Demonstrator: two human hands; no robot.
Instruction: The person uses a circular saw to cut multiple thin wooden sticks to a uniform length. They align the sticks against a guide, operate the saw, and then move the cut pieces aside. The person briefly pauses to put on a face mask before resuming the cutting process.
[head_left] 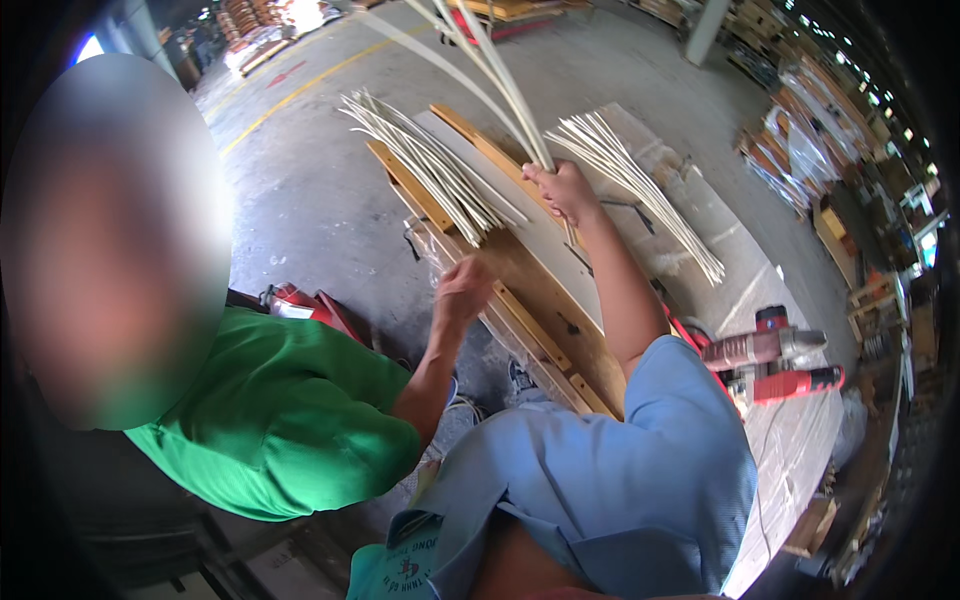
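Floor (300, 190): grey concrete with yellow painted lines is seen beyond and to the left of the wooden frame.
Co-worker: a person in a green shirt (280, 420) is placed left of the wooden frame, close to the camera; the face is blurred.
Wearer's sleeve (640, 470): a light blue sleeve is seen in front of the wooden frame, at the near end of the arm that reaches over it.
Wooden frame (520, 290): a long panel edged with brown wood is laid slantwise across the middle; it serves as the landmark here.
Pale board (740, 280): a flat whitish sheet is laid to the right of the wooden frame.
Left bundle of strips (430, 165): thin cream strips are fanned over the far left edge of the wooden frame.
Right bundle of strips (650, 195): a similar sheaf is spread just right of the wooden frame, on the pale board.
Held strips (490, 70): a few long cream strips are raised from the far part of the wooden frame.
Power tools (770, 365): two red tools are laid right of the wooden frame's near end.
Right hand (565, 190): it is closed around the lower ends of the held strips, above the wooden frame.
Left hand: it is not seen.
Co-worker's hand (462, 290): it is curled at the left edge of the wooden frame, just below the left bundle; what it grips cannot be told.
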